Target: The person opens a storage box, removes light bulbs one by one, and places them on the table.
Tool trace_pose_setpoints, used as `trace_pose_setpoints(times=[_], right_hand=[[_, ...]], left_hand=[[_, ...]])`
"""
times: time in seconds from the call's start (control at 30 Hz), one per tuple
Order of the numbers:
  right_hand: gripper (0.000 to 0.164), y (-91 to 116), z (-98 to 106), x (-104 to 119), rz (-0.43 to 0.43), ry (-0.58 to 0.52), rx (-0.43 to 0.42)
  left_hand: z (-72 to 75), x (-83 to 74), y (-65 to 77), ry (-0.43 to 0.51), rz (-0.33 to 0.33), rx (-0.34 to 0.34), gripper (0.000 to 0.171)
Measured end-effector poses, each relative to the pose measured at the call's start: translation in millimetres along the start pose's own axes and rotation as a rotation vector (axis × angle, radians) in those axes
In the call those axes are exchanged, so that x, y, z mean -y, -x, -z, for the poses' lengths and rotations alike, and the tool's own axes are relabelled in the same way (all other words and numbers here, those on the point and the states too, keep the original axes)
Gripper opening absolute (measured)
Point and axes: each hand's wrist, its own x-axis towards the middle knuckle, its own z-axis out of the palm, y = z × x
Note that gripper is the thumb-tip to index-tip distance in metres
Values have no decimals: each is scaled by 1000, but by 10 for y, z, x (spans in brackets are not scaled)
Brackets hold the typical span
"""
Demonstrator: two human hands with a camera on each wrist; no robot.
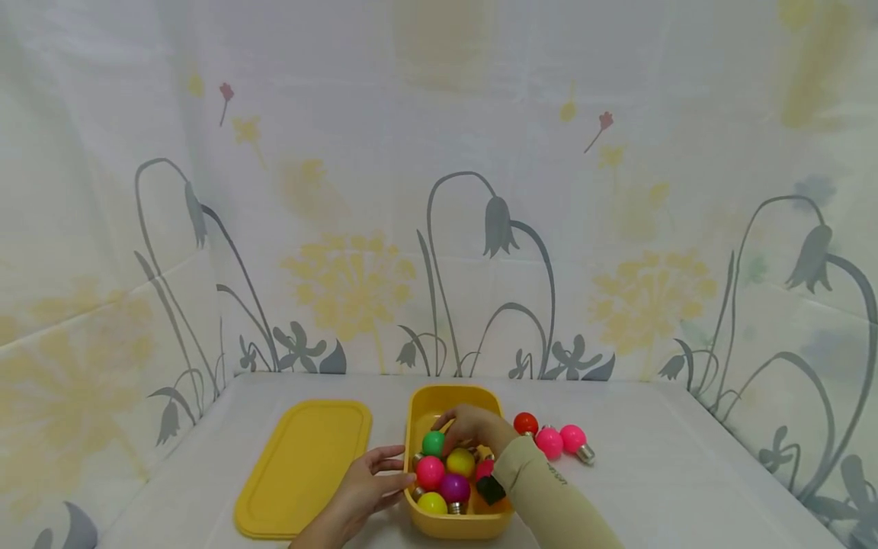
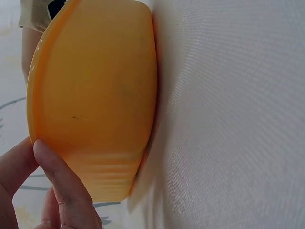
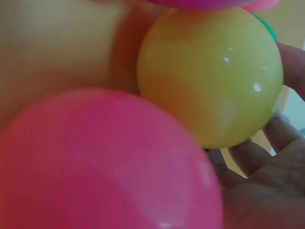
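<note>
A yellow plastic box (image 1: 456,526) holds several coloured light bulbs with metal screw bases. My left hand (image 1: 366,488) pinches the box's left rim, a fingertip pressing its outer wall in the left wrist view. Inside the box, my right hand (image 1: 473,427) curls its fingers at a green bulb (image 1: 434,442). Close below that hand lie a yellow bulb (image 3: 209,76) and a pink bulb (image 3: 109,162), large in the right wrist view. A purple bulb (image 1: 455,488), another pink bulb (image 1: 430,473) and a bright yellow bulb (image 1: 432,503) fill the near left part.
Left of the box lies a flat yellow lid (image 1: 302,469). To its right, on the white tabletop (image 1: 658,488), are a red bulb (image 1: 526,424) and two pink bulbs, one a rightmost pink bulb (image 1: 572,438). A flower-patterned cloth (image 1: 357,152) hangs behind.
</note>
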Motion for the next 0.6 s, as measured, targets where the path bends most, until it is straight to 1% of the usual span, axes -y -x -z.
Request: trace_pose_setpoints(times=[0.1, 0.2, 0.33, 0.47, 0.6], right_hand=[[32, -5, -13, -12, 20, 1, -14], [32, -1, -23, -11, 64, -2, -24], [32, 6, -39, 16, 117, -5, -15], [31, 27, -38, 59, 131, 9, -12], [31, 64, -25, 96, 135, -1, -6]], left_hand=[[-4, -1, 11, 6, -3, 5, 58], [-9, -2, 15, -2, -6, 4, 57], [-14, -6, 11, -15, 2, -2, 57], [-12, -8, 4, -13, 6, -2, 57], [-5, -2, 0, -11, 4, -1, 58]])
